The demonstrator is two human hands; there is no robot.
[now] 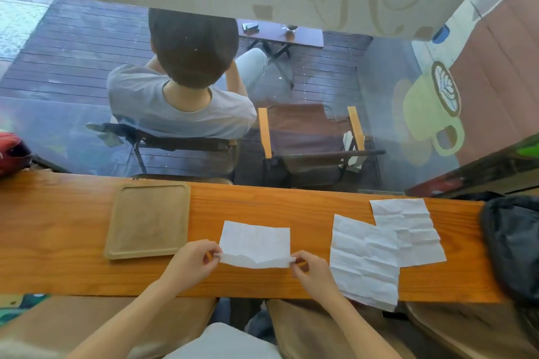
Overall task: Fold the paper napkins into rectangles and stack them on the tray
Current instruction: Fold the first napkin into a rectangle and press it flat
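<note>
Tray (147, 220) lies bare on the counter (73, 242), left; left hand (194, 261) and right hand (309, 269) pinch the near corners of a napkin (256, 242) between them; two unfolded napkins (388, 245) overlap further right

Left hand (194, 259) and right hand (309, 269) forward, fingertips pinched, forearms converging.

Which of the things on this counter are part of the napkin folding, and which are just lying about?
Part of the job:
napkin being folded, pinched by left hand and right hand
two unfolded napkins
wooden tray

Lying about:
dark bag
red item
</note>
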